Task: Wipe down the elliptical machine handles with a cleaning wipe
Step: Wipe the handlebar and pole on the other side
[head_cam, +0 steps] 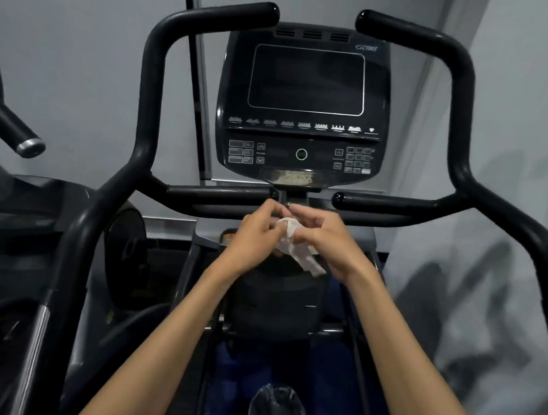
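A white wipe (292, 244) is pinched between L hand (257, 231) and R hand (322, 235), both grips closed on it. It is held mid-air just below the console (304, 107), between the handles (149, 88).

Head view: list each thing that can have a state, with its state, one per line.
Left hand: pinching the wipe.
Right hand: pinching the wipe.
Wipe: crumpled, held between both hands, tail hanging down, touching no handle.
Console screen: dark, off.
Upper left handle: untouched.
Upper right handle: untouched.
Lower left handle: untouched.
Lower right handle: untouched.
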